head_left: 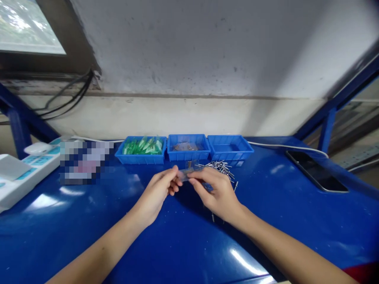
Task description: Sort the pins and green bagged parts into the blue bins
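Note:
A small clear plastic bag [184, 173] is stretched between my two hands above the blue table. My left hand [158, 191] pinches its left side with thumb and fingers. My right hand [217, 191] is closed at the bag's right side, its fingertips pressed together there. What lies inside the bag is too small to make out. Just behind the fingers, another clear piece with brass-coloured pins [190, 163] shows. A loose pile of thin silvery metal pins [220, 167] lies behind my right hand, partly covered by it.
Three blue bins stand along the wall: one with green plastic pieces [143, 146], one with clear bags [186, 146], and a right-hand bin [230, 148]. A phone [316, 170] lies at right. A white power strip [32, 169] lies at left.

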Motion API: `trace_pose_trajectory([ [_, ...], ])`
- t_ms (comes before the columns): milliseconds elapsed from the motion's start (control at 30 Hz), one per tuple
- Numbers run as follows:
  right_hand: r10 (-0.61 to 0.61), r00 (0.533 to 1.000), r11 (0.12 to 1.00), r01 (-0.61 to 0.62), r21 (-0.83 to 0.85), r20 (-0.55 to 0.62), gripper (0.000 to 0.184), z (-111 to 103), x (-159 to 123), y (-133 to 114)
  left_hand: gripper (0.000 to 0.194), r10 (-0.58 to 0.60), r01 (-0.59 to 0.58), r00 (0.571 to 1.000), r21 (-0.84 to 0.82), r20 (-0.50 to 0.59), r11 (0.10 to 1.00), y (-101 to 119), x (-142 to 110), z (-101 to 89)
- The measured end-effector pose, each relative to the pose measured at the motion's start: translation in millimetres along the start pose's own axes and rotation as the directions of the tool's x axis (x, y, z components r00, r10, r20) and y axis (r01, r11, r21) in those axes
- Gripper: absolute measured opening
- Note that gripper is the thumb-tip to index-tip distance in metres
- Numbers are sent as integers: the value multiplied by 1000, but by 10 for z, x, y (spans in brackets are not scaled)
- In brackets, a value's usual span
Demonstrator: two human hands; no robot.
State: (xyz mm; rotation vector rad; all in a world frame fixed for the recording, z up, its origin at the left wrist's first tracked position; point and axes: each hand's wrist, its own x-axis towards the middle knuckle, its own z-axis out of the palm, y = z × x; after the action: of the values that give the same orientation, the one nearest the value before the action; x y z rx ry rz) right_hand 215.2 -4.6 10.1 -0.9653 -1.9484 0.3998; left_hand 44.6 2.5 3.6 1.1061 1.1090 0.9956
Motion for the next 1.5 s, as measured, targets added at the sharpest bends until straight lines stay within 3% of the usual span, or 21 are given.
trace_pose_trajectory([
  [67,-5,1000,999,4,36,27,18,9,-1,1,25,55,-55,998,21,-17,998,-6,9,-11],
  [167,120,989,976,-134,173,86,17,4,23,21,13,265,-245,961,206,-77,948,-12,-2,-18],
  [300,338,929,846,-369,385,148,25,8,63,42,7,631,-552,772,570,73,609,-19,-55,-1],
  [367,421,892,778,-449,440,165,30,38,73,50,13,721,-633,668,651,186,418,-30,-85,15],
  [400,461,869,742,-487,460,177,30,51,79,58,14,731,-643,645,674,222,363,-38,-95,22],
  [500,581,805,644,-546,536,121,27,2,131,109,15,671,-586,700,732,244,346,-62,-92,23],
  [567,627,775,649,-465,603,-76,24,-158,205,161,17,601,-513,768,775,222,369,-74,-48,12],
  [633,587,716,737,-281,614,-377,18,-415,298,203,19,552,-463,805,813,219,352,-81,27,5],
  [700,467,578,860,-119,497,-670,15,-695,391,213,25,516,-446,819,846,253,293,-88,118,12],
  [733,357,475,925,-58,376,-804,14,-812,432,205,29,496,-443,823,859,276,257,-92,162,22],
  [800,57,318,998,-19,54,-946,10,-939,497,179,42,443,-440,837,878,323,191,-111,233,49],
  [833,-91,303,994,-36,-107,-949,9,-938,518,170,48,411,-442,843,882,346,163,-125,257,61],
  [867,-210,361,966,-65,-250,-909,7,-892,528,169,53,380,-447,848,884,369,139,-143,270,70],
  [933,-299,629,882,-105,-460,-717,8,-693,509,194,55,325,-460,853,882,409,97,-182,264,72],
  [967,-264,788,838,-98,-537,-556,13,-563,476,215,54,310,-464,853,883,421,77,-198,246,63],
  [1000,-204,894,808,-77,-585,-399,20,-429,428,239,51,308,-459,853,887,422,56,-207,219,47],
  [1033,-154,954,794,-36,-606,-258,25,-304,368,261,48,314,-446,854,894,414,33,-207,187,26],
  [1100,-47,997,821,2,-570,-65,27,-116,240,291,42,339,-401,860,916,382,-15,-179,116,-26],
  [1167,30,999,865,-17,-501,17,24,-27,137,307,35,352,-355,868,933,350,-52,-126,59,-82],
  [1400,119,991,936,-92,-341,59,20,-30,93,297,19,387,-340,855,937,345,-83,-56,63,-166],
  [1500,114,991,958,-91,-273,71,19,-14,88,244,18,403,-326,861,945,310,-32,-74,77,-151],
])
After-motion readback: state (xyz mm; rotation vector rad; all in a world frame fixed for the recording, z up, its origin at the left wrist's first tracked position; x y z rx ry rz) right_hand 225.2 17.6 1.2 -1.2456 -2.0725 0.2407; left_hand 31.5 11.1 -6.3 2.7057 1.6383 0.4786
